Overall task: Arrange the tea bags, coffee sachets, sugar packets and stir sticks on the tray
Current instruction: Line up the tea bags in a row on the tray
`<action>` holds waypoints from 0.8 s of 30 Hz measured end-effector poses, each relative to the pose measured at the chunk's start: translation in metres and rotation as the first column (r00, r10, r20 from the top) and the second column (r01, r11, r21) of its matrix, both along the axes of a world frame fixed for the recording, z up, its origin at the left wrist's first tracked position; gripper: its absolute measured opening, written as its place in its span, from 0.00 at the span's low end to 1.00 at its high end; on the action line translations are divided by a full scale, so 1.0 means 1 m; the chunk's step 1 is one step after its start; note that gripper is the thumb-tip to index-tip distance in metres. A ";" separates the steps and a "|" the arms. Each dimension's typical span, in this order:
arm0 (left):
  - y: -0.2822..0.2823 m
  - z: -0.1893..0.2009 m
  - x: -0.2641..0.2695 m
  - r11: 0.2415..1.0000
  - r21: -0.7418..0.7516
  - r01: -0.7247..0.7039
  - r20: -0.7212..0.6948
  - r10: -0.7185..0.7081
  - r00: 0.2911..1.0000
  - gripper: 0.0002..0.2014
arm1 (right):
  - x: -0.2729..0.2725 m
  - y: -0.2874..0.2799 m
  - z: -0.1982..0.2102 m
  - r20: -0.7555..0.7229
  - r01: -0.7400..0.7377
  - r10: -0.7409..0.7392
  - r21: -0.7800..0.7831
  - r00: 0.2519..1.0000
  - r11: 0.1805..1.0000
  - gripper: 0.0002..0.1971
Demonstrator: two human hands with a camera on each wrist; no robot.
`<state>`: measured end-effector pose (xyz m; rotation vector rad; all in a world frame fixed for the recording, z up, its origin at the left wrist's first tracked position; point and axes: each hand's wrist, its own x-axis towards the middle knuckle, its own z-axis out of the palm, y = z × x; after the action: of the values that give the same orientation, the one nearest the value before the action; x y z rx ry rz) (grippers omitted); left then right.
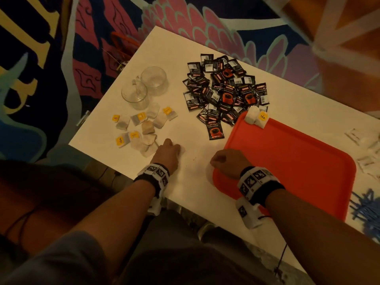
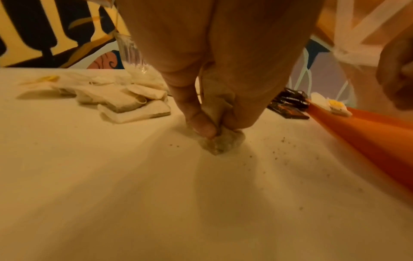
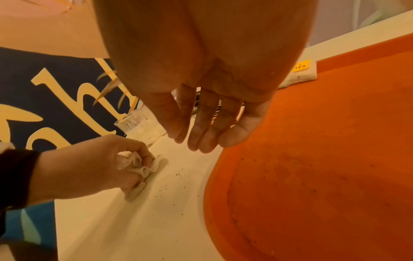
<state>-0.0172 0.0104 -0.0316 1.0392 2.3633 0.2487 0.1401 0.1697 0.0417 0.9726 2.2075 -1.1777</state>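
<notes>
- Two clear glass cups [image 1: 144, 87] stand at the far left of the white desk [image 1: 191, 194], touching each other (in the right wrist view only one shows, partly hidden behind the fingers).
- Just nearer than the cups lies a loose scatter of tea bags [image 1: 141, 128], some with yellow tags; the print on most tags is too small to read.
- The left hand [image 1: 167, 154] reaches down to the desk beside that scatter, thumb and fingers pinching a crumpled tea bag [image 2: 220, 143] against the surface. From the head view the hand covers most of the bag.
- Dark specks [image 2: 283, 153] dot the desk between this hand and the tray; I cannot tell what they are.
- A heap of black coffee sachets [image 1: 224, 89] sits at the far middle, its near edge touching the tray's corner.
- The right hand [image 1: 227, 162] hovers over the near left corner of the orange tray [image 1: 298, 161]. From above it looks curled, but the wrist view shows the fingers [image 3: 201, 134] nearly straight and together, pointing down, holding nothing.
- Two tea bags with a "TEA" tag [image 1: 257, 118] rest on the tray's far left rim.
- White packets [image 1: 366, 151] lie on the desk right of the tray, blurred and cut off by the frame edge.
- Blue sticks [image 1: 364, 208] lie near the right edge, also blurred.
</notes>
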 end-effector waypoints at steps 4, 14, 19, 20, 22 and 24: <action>0.007 0.014 -0.005 0.960 0.102 -0.261 0.213 0.236 0.948 0.08 | -0.002 0.003 0.002 -0.044 0.051 -0.052 -0.003 0.998 0.999 0.09; 0.047 0.075 -0.005 0.630 0.018 -0.776 0.925 0.285 0.253 0.14 | -0.015 0.006 0.035 -0.275 0.315 -0.344 -0.143 0.898 0.938 0.04; 0.068 0.097 0.001 0.623 0.004 -0.782 0.977 0.165 0.136 0.16 | -0.021 0.009 0.052 -0.372 0.460 -0.535 -0.275 0.759 0.844 0.12; 0.071 0.100 0.002 0.629 -0.006 -0.777 0.980 0.158 0.120 0.17 | -0.021 0.010 0.055 -0.397 0.466 -0.537 -0.267 0.744 0.843 0.12; 0.079 0.107 0.007 0.655 -0.028 -0.755 0.985 0.145 0.090 0.16 | -0.021 0.011 0.060 -0.457 0.486 -0.552 -0.263 0.698 0.833 0.12; 0.085 0.114 0.013 0.673 -0.070 -0.736 0.987 0.154 0.047 0.16 | -0.020 0.012 0.065 -0.509 0.507 -0.563 -0.261 0.651 0.822 0.09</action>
<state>-0.0037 0.0956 0.0828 -0.0321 1.2485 1.3832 0.1198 0.1812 0.1068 1.4486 2.3155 -2.0649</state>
